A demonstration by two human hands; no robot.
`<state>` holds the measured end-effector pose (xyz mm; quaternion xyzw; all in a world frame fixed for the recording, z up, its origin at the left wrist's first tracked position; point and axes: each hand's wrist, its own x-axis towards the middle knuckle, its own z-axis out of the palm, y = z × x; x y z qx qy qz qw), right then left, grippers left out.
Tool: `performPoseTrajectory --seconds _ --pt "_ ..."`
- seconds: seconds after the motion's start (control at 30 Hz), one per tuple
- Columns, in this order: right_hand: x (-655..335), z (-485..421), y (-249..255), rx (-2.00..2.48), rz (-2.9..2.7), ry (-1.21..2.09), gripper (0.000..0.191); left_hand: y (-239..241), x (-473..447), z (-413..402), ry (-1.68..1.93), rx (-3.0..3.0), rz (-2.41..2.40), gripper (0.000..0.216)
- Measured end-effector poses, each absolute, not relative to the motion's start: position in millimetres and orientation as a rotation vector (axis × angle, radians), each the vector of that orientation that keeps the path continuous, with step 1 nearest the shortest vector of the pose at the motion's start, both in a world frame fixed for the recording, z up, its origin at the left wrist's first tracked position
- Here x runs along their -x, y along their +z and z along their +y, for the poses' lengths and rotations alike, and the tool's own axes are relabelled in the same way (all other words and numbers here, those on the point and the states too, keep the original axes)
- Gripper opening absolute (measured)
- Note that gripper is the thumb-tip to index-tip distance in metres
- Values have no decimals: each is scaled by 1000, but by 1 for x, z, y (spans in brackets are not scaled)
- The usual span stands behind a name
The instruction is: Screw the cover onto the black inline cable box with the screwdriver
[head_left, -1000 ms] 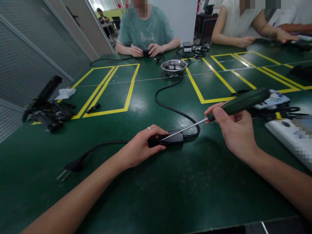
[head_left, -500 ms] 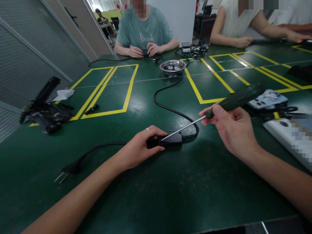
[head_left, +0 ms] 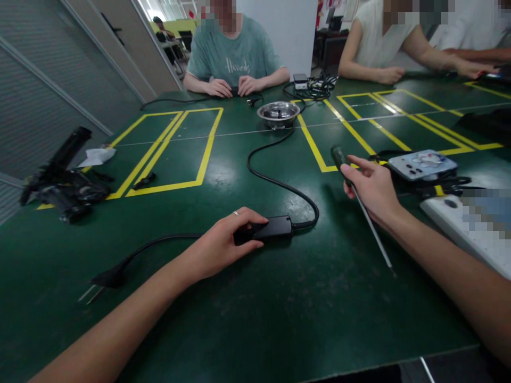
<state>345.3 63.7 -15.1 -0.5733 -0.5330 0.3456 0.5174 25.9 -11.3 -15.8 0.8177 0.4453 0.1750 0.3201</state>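
Near the middle of the green table, my left hand [head_left: 229, 234] grips a small black power adapter [head_left: 278, 227] lying flat, thumb and fingers on its two sides. A cord with a two-pin plug [head_left: 109, 277] runs out to the left of it. From its right end a black cable [head_left: 279, 183] curves back toward a metal bowl [head_left: 278, 113]. To the right, my right hand [head_left: 369, 183] is closed around a screwdriver [head_left: 371, 226] at its dark green handle. The shaft points down toward the table's front edge, apart from the adapter.
Dark equipment [head_left: 67, 181] and a crumpled white paper [head_left: 98, 156] lie at left. A phone [head_left: 423, 164] and a white device [head_left: 471, 229] are at right. Across the table [head_left: 255, 319], a person in a green shirt [head_left: 235, 50] and other people sit. A cable bundle [head_left: 317, 88] lies beyond the bowl.
The screwdriver's tip has left the adapter. My right hand has turned it, so the shaft now points down and toward me. My left hand still holds the adapter.
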Motion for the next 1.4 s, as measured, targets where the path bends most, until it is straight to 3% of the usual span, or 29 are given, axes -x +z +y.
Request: performPoseTrajectory --seconds 0.13,0.33,0.63,1.03,1.4 --pt "-354 70 -22 1517 -1527 563 58 -14 -27 -11 447 -2192 1164 35" --pt "-358 74 -25 1438 -1516 791 57 -14 -27 -14 427 -2322 1177 36" --pt "-362 79 -32 1467 -1474 840 55 -19 -33 -24 358 -2679 1260 43" --pt "-355 67 -21 1521 -1699 420 49 -17 -34 -24 436 -2777 1284 44" --pt "-351 62 -19 1442 -1754 483 49 -20 -37 -24 462 -2672 1232 39"
